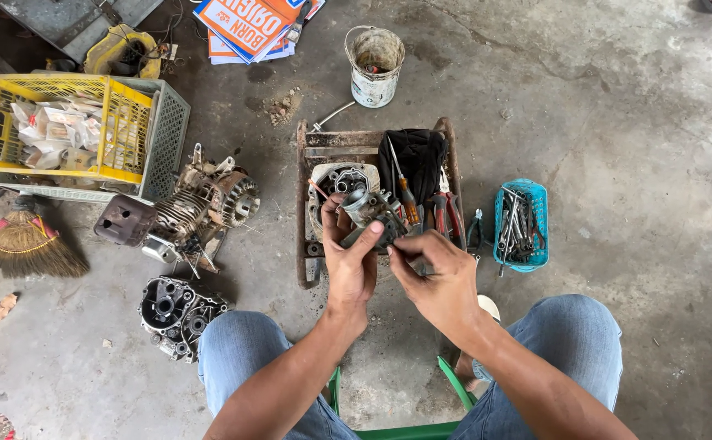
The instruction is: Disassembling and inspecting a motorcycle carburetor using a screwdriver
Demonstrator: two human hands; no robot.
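Observation:
My left hand (348, 265) grips a small grey metal carburettor (372, 213) and holds it up over a rusty metal frame (303, 204). The fingertips of my right hand (436, 277) pinch at the part's lower right side; whether they hold a small piece there I cannot tell. Directly behind the part, an engine cover (335, 175) rests on the frame beside a black cloth (414, 159), a screwdriver with an orange handle (409, 208) and red-handled pliers (447, 213).
A small engine (201, 208) and a crankcase half (176, 314) lie on the concrete floor at left. Yellow (62, 122) and grey crates stand at far left, with a broom (17, 244) below. A blue basket of wrenches (521, 224) sits at right, a white bucket (374, 65) behind.

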